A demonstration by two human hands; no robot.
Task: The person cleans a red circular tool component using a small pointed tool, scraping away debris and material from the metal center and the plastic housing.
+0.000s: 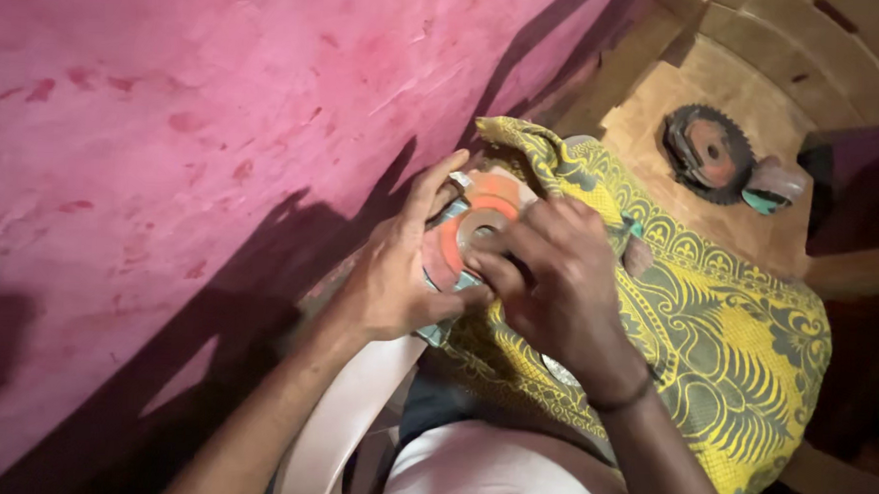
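Note:
My left hand (400, 270) grips the left edge of a round orange disc (470, 214) with a metal hub at its centre. Fingers of my right hand (555, 280) press on that metal hub (481, 227). The disc sits on a tool whose body is mostly hidden under my hands and under a yellow patterned cloth (728, 345). A dark band circles my right wrist.
A pink painted wall (190, 151) fills the left. A dark toothed saw blade (708, 154) and a small greenish object (773, 186) lie on a brown surface at upper right. A pale curved plastic piece (346, 409) runs under my left forearm.

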